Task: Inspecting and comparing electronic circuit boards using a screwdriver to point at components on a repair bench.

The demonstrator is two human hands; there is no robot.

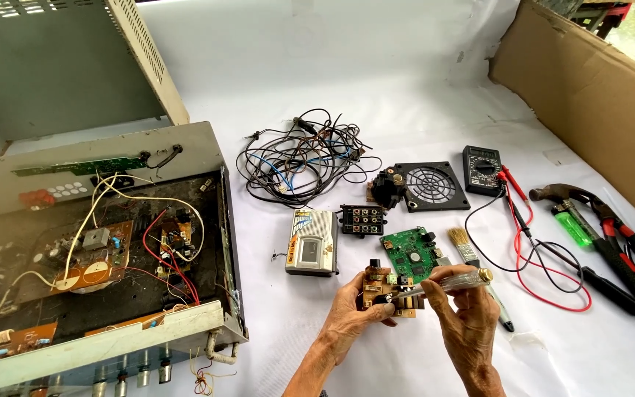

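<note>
fingers of my left hand (353, 305) pinch the small brown board (385, 288), right hand (468, 309) grips the clear-handled screwdriver (446, 282) on it; looks like mid-probing, next needs a steady tip.

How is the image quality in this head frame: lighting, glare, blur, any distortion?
Head view: soft, even daylight with faint shadows; the white sheet is near blown out at the top; wide-lens bending shows at the edges, as on the open metal chassis; focus is sharp at the centre, where the left hand holds a small brown circuit board and the right hand a clear-handled screwdriver.
</note>
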